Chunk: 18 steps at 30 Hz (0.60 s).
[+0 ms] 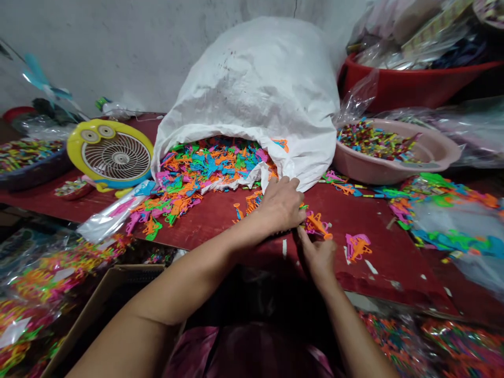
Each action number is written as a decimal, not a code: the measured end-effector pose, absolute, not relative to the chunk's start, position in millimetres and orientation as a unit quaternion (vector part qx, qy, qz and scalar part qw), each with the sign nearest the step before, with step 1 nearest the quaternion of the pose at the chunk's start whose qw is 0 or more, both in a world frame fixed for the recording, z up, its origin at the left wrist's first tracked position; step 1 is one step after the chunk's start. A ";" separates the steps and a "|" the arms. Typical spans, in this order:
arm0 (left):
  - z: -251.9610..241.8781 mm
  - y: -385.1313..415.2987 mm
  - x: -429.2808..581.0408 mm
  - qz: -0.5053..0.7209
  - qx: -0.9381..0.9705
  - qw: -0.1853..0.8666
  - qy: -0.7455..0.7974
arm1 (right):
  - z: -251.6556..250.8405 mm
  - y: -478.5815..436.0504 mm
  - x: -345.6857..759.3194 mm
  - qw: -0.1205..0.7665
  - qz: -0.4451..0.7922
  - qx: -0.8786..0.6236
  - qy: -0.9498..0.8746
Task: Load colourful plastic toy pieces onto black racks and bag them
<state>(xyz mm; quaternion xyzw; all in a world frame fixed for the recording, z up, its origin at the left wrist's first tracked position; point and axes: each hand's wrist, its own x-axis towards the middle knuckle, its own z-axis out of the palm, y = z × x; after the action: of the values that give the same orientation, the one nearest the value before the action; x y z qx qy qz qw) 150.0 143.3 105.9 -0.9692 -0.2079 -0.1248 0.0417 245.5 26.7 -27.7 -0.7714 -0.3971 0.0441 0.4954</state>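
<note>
My left hand [282,206] is over the red table, its fingers curled downward; what is under its fingertips is hidden. Beside it, my right hand [321,261] is closed around small orange and pink plastic pieces [316,224], which stick out between thumb and fingers. The two hands nearly meet. Next to my left wrist lie loose orange plastic pieces [252,201]. Behind them, a big white sack [268,79] lies with its torn mouth toward me, and many-coloured plastic pieces [220,160] spill from it. A small orange and pink pair of pieces [358,247] rests on the table at right.
A yellow fan [118,155] stands left of the sack. At right are a pink basin [394,163] with small coloured parts, a red tub [413,84] and a clear bag of coloured pieces [452,226]. A cardboard box [94,304] stands below the table's front edge [394,299].
</note>
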 end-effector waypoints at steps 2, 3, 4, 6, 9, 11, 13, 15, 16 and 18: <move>104.2 143.8 150.4 -0.132 -0.967 0.041 -0.215 | -27.0 25.8 243.9 0.491 0.027 -0.760 -0.424; 103.3 143.7 150.7 -0.136 -0.965 0.041 -0.218 | -26.5 25.7 243.1 0.486 0.016 -0.757 -0.436; 102.4 143.5 151.1 -0.141 -0.964 0.041 -0.220 | -26.3 25.9 242.3 0.479 0.004 -0.757 -0.444; 100.9 142.8 152.0 -0.150 -0.962 0.041 -0.223 | -26.7 27.4 241.0 0.460 -0.017 -0.765 -0.451; 100.6 142.0 152.2 -0.156 -0.960 0.038 -0.228 | -28.7 31.6 241.0 0.439 -0.026 -0.782 -0.441; 101.6 142.4 151.0 -0.151 -0.961 0.032 -0.229 | -29.2 34.8 242.3 0.434 -0.027 -0.795 -0.422; 103.0 144.2 149.1 -0.147 -0.963 0.017 -0.225 | -27.4 37.7 244.3 0.431 -0.031 -0.804 -0.409; 103.9 147.8 147.3 -0.152 -0.964 -0.017 -0.219 | -23.2 40.0 246.3 0.436 -0.025 -0.799 -0.414; 103.9 150.2 146.7 -0.153 -0.964 -0.038 -0.214 | -20.6 41.0 247.3 0.442 -0.018 -0.793 -0.419; 103.3 155.2 146.2 -0.146 -0.965 -0.075 -0.204 | -15.3 42.8 249.5 0.449 0.008 -0.788 -0.420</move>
<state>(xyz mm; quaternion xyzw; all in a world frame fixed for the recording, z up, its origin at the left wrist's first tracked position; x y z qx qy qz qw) 146.2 155.2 103.3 -0.9651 -0.2037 -0.1460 -0.0753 249.5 42.8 -15.3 -0.7883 -0.4204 0.0077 0.4492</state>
